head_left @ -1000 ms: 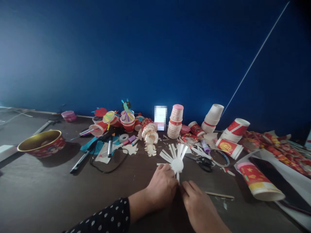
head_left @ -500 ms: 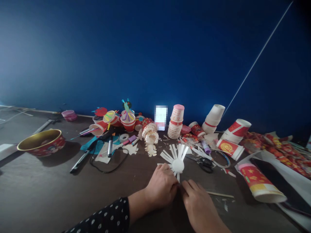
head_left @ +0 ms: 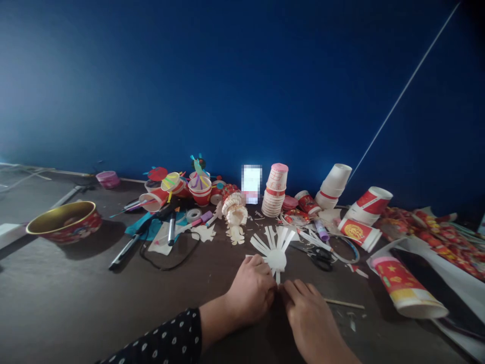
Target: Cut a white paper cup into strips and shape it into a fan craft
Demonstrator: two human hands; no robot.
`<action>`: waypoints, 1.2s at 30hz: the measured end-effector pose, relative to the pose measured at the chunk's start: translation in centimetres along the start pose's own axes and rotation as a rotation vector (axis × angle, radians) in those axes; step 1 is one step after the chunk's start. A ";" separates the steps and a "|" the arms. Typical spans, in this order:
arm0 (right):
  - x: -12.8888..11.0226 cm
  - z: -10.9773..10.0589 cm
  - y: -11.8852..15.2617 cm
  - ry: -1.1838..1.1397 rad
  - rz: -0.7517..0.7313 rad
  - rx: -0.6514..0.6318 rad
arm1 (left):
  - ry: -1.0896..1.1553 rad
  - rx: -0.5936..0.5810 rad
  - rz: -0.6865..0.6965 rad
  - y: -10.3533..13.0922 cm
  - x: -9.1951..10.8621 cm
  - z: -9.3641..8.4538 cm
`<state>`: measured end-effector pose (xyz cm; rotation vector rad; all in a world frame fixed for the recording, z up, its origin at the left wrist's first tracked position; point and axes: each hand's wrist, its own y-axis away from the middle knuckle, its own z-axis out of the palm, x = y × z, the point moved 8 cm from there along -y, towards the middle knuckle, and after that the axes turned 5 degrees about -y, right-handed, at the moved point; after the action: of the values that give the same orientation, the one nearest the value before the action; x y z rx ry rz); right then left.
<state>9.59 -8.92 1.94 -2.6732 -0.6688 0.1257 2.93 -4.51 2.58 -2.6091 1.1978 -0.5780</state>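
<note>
A white paper cup cut into strips (head_left: pixel 278 259) lies spread out like a sun in front of me, its round base in the middle and its strips fanning away. My left hand (head_left: pixel 253 288) is closed at its near left side, fingers bent around a strip. Close by on the right, my right hand (head_left: pixel 308 311) is closed too, its fingertips meeting the left ones at the end of the near strip. The pinched tip is hidden by the fingers. A thin wooden stick (head_left: pixel 344 304) lies beside my right hand.
Black scissors (head_left: pixel 321 258) lie right of the cut cup. Behind stand a stack of paper cups (head_left: pixel 273 194) and a curled white paper figure (head_left: pixel 235 215). A red-and-gold bowl (head_left: pixel 64 222) is at left; a red paper cup (head_left: pixel 407 288) lies on its side at right.
The cut cup has tilted slightly, its far strips shifting a little to the right. Both hands stay close together at the near strip, with only small finger movement.
</note>
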 end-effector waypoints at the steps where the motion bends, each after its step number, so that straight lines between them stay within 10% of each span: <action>1: 0.0 0.0 0.0 0.006 0.000 0.002 | 0.002 -0.007 0.000 0.0 0.0 0.1; 36: 1.6 -0.6 2.8 0.041 0.087 0.119 | -0.031 -0.037 0.012 -0.3 0.2 0.4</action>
<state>12.31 -10.62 1.44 -2.5836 -0.5155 0.1292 3.42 -4.43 2.40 -2.6288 1.2256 -0.5155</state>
